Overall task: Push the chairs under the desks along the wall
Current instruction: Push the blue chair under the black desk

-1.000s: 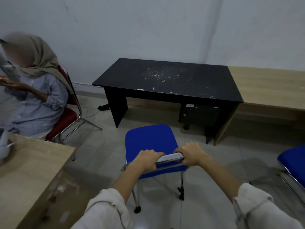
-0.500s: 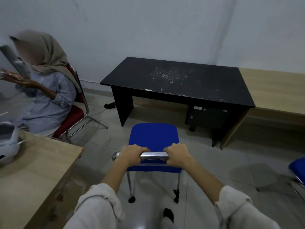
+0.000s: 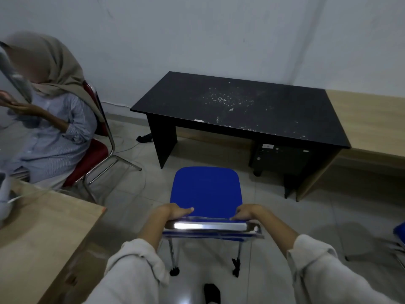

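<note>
Item, nearest: my left hand and right hand, both curled over the chrome top rail of the blue chair, one at each end of the rail, fingers closed round it and gripping nothing else

Item: the blue chair itself, standing on the tiled floor on its own legs, seat pointing away from me toward the wall, backrest toward me; both hands equally near it, neither favoured

Item, beyond: the black desk against the wall, its near edge well apart from the chair's front edge; the open knee space lies under the desk's left half, straight ahead of the seat, while a dark drawer unit fills the right half

Judgement: the seat's front-to-back line already aims into that gap, so the push should run straight forward, keeping left of the drawer unit

Item, right of the black desk: a light wood desk, touching its right end

Item, left: a seated person on a red chair, clear of the path
</note>
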